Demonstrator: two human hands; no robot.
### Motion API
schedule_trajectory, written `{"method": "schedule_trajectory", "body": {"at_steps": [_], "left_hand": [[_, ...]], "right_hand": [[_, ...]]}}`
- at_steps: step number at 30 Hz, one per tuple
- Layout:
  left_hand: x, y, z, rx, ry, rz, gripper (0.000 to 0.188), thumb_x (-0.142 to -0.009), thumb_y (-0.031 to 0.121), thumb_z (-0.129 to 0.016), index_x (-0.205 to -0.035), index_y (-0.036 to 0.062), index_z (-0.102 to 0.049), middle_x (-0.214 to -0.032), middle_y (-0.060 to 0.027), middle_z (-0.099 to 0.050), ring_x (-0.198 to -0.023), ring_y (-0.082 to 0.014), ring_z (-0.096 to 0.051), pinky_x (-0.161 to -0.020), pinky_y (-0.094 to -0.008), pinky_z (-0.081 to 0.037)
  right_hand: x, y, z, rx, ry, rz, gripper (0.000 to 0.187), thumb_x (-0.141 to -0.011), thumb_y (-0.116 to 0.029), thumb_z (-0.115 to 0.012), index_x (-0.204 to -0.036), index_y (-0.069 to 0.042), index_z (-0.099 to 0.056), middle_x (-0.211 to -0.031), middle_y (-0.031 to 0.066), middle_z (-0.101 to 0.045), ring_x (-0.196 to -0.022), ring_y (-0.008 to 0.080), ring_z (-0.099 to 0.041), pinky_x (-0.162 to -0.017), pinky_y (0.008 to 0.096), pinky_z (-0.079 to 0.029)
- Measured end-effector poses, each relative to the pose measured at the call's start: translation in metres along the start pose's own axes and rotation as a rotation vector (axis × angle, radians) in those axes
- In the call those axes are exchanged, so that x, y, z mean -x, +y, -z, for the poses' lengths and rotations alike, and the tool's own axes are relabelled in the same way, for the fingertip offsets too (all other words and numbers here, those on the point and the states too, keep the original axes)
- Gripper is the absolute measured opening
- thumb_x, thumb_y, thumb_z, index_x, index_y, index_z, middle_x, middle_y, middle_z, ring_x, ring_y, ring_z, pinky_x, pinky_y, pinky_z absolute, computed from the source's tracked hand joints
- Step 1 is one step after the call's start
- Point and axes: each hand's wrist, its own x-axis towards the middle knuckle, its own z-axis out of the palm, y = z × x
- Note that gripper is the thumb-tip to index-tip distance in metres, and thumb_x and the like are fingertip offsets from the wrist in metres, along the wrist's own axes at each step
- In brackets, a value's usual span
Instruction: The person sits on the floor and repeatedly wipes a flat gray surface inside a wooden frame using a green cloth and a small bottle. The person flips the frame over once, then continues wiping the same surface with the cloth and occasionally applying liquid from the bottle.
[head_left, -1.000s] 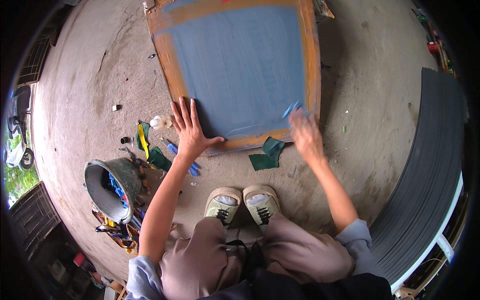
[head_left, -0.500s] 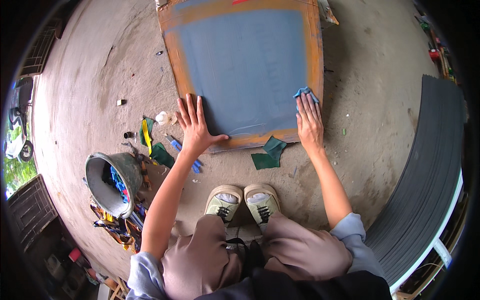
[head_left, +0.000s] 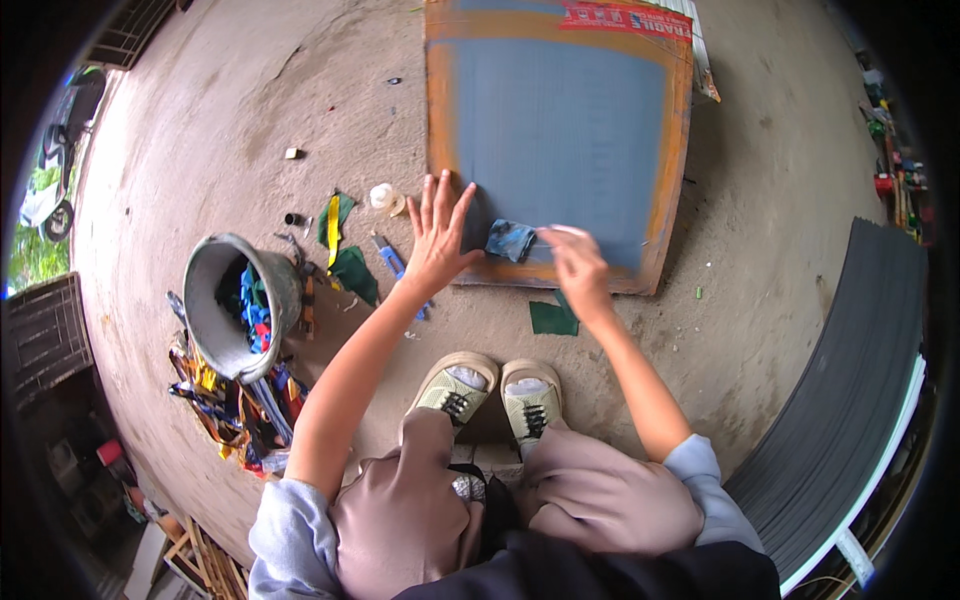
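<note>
A panel (head_left: 585,130) with a blue-grey middle and an orange-brown border lies in front of me. My left hand (head_left: 438,240) rests on its lower left corner, fingers spread and holding nothing. On the panel's lower part lies a crumpled blue cloth (head_left: 511,240) with dark smudges. My right hand (head_left: 580,268) is just right of the cloth, its fingertips at or close to the cloth's edge. Motion blurs those fingers, so a grip cannot be made out. Dark green fabric scraps (head_left: 555,315) lie on the ground below the panel, partly behind my right hand.
Left of the panel are a blue utility knife (head_left: 390,258), a small clear bottle (head_left: 384,197), a yellow strip (head_left: 334,232) and green scraps (head_left: 354,273). A grey bucket (head_left: 205,330) holds scraps, with more heaped beside it. Dark corrugated sheets (head_left: 850,370) stand at the right.
My right hand has moved left from the panel's right edge, and the blue cloth now lies near its lower left. My view has shifted, so the panel appears further right. The left hand stays spread.
</note>
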Motion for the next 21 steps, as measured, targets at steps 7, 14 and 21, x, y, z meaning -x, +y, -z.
{"method": "schedule_trajectory", "body": {"at_steps": [7, 14, 21], "left_hand": [[0.051, -0.002, -0.003, -0.065, -0.087, 0.013, 0.105, -0.067, 0.025, -0.081, -0.150, 0.0165, -0.018, -0.155, -0.0182, -0.009, -0.145, -0.0394, -0.004, -0.111, -0.0658, -0.009], [0.045, -0.004, 0.047, -0.107, -0.155, -0.182, 0.085, -0.071, 0.026, -0.078, -0.143, 0.0147, -0.034, -0.151, -0.0166, -0.018, -0.144, -0.0384, -0.007, -0.113, -0.0631, -0.011], [0.032, 0.020, 0.185, -0.163, -0.278, -0.345, 0.058, -0.081, 0.026, -0.071, -0.131, 0.0079, -0.048, -0.123, -0.0136, -0.058, -0.123, -0.0289, -0.050, -0.107, -0.0425, -0.035]], "right_hand": [[0.051, 0.017, 0.017, 0.228, -0.008, -0.216, 0.031, -0.076, -0.005, -0.073, -0.103, -0.004, -0.057, -0.097, 0.0092, -0.053, -0.091, 0.0254, -0.056, -0.079, 0.0395, -0.049], [0.038, 0.019, 0.035, 0.338, -0.115, -0.047, 0.020, -0.078, -0.004, -0.069, -0.091, -0.002, -0.053, -0.089, 0.0150, -0.058, -0.087, 0.0342, -0.057, -0.076, 0.0433, -0.047], [-0.059, -0.120, 0.129, 0.109, -0.164, 0.002, 0.023, -0.081, -0.006, -0.067, -0.100, -0.002, -0.055, -0.090, 0.0191, -0.067, -0.086, 0.0342, -0.066, -0.075, 0.0413, -0.051]]}}
